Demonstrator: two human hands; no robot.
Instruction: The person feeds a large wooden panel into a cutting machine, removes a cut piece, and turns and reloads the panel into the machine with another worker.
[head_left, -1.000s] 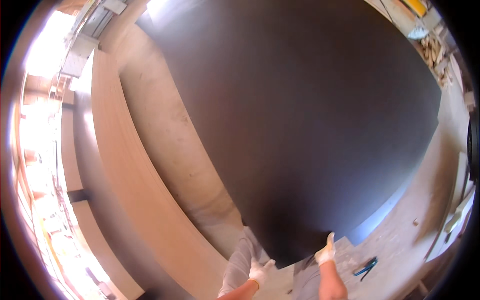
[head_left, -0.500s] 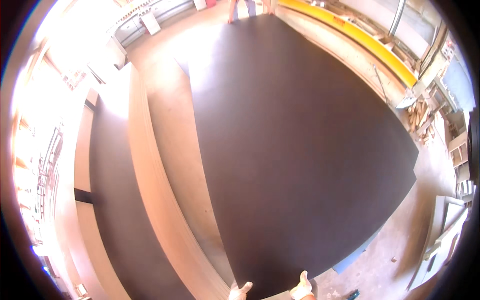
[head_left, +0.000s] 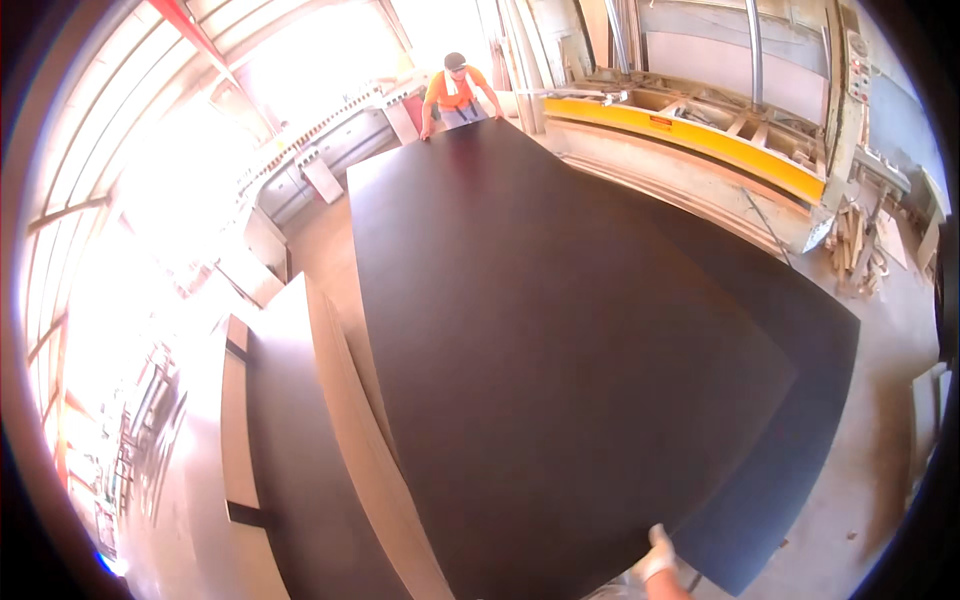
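Note:
A large, dark brown sheet panel (head_left: 560, 330) stretches from me toward a person in an orange shirt (head_left: 457, 92), whose two hands are on its far edge. My right hand (head_left: 657, 556), in a pale glove, grips the panel's near edge with the thumb on top; the fingers beneath are hidden. Below and to the right, a second dark panel (head_left: 760, 500) shows along its side, set at a slight angle to the upper one. My left hand is out of sight past the lower edge.
At left stands a stack of panels (head_left: 300, 440) with pale edges and a dark top. A yellow machine beam (head_left: 690, 150) runs along the far right, near a pile of wood offcuts (head_left: 858, 245). A long grey machine (head_left: 345, 150) stands at the back left.
The upper panel has shifted left, baring more of the panel beneath on the right. My left hand has left the view, which has tilted up and now shows the other person's upper body.

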